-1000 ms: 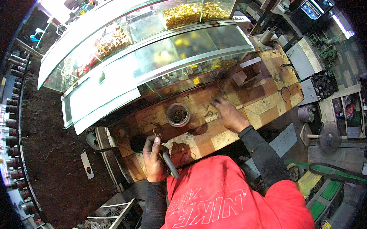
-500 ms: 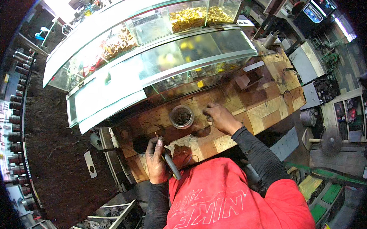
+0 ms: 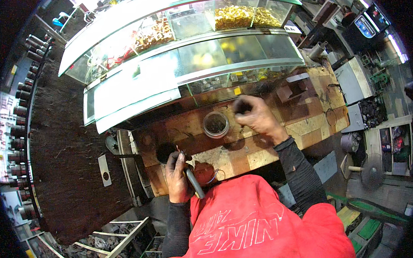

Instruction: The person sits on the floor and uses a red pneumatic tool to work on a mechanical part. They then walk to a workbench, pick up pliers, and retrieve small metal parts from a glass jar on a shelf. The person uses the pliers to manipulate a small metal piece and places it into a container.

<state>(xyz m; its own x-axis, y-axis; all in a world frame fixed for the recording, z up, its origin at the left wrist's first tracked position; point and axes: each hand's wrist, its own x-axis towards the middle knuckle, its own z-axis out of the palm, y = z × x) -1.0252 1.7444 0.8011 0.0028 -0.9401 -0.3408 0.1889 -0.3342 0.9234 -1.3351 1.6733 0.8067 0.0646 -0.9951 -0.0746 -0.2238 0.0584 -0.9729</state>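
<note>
My left hand (image 3: 177, 178), low at the left end of the bench, is closed around a tool with a long grey handle (image 3: 195, 183); its jaws are hidden. A thin copper-coloured tip (image 3: 178, 148), like a wire end, sticks up at the thumb and fingertips. My right hand (image 3: 257, 116) hovers just right of a round clear tub (image 3: 216, 135) holding small dark pieces. Its fingers are curled and slightly blurred, thumb against fingers, and whatever may be in them is hidden. A thin loop of wire (image 3: 216, 175) lies at the bench's front edge.
The patchwork wooden bench (image 3: 258, 160) carries a dark round hole or cup (image 3: 166, 153) at left. Glass-fronted bins (image 3: 240, 49) with brass-coloured parts stand behind it. A dark board (image 3: 73, 148) lies left; a fan (image 3: 372, 172) is at right.
My right hand has risen a little from the bench beside the tub, its fingers more curled. My left hand keeps its hold. The whole view has shifted slightly.
</note>
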